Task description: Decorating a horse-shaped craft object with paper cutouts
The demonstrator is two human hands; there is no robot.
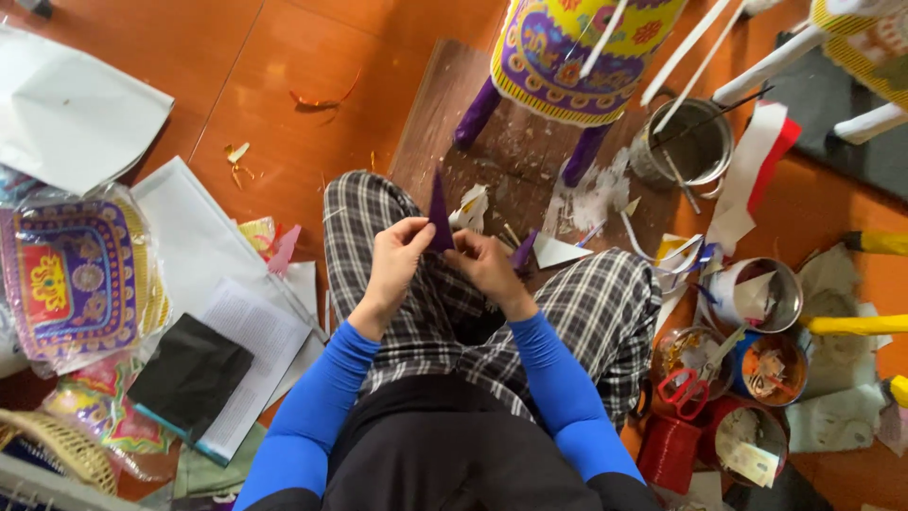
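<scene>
One pointed purple paper triangle (440, 216) stands upright above the lap, both hands grasping it: left hand (395, 260) and right hand (484, 265) each pinch its base. Beyond, two purple paper legs (476, 112) stand on the floor; right, one red-handled scissors (685, 389).

Paper cone (441, 213) purple; trousers (596, 303) black-and-white plaid; sleeves (326, 388) bright blue; scissors (683, 390) red-handled; floor (293, 57) orange-brown.
</scene>
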